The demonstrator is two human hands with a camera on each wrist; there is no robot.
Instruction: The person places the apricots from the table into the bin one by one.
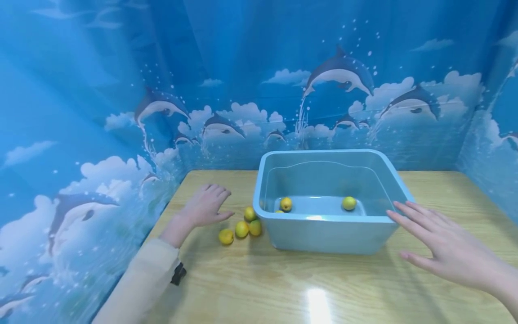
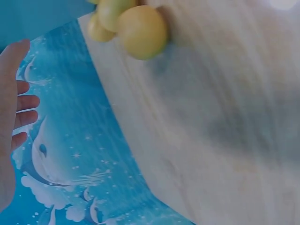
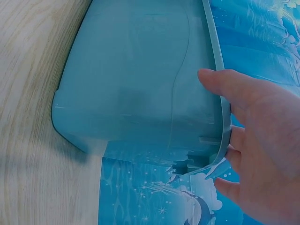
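Note:
A light blue plastic bin (image 1: 323,236) stands on the wooden table. Inside it lie a yellow fruit (image 1: 286,204), a greener one (image 1: 349,203) and a third, mostly hidden by the front rim. Several small round yellow-green fruits (image 1: 242,229), citrus-like, sit in a cluster against the bin's left side; they also show as yellow fruits (image 2: 143,33) in the left wrist view. Just left of them my left hand (image 1: 206,204) hovers, fingers loosely extended, holding nothing. My right hand (image 1: 441,240) is at the bin's front right corner, fingers spread along the rim; contact is hard to tell.
The wooden table (image 1: 251,283) reaches the blue dolphin-print curtain (image 1: 259,90) at the back and left. A small black object (image 1: 178,273) shows beside the left sleeve (image 1: 149,270). Light glares off the table's front.

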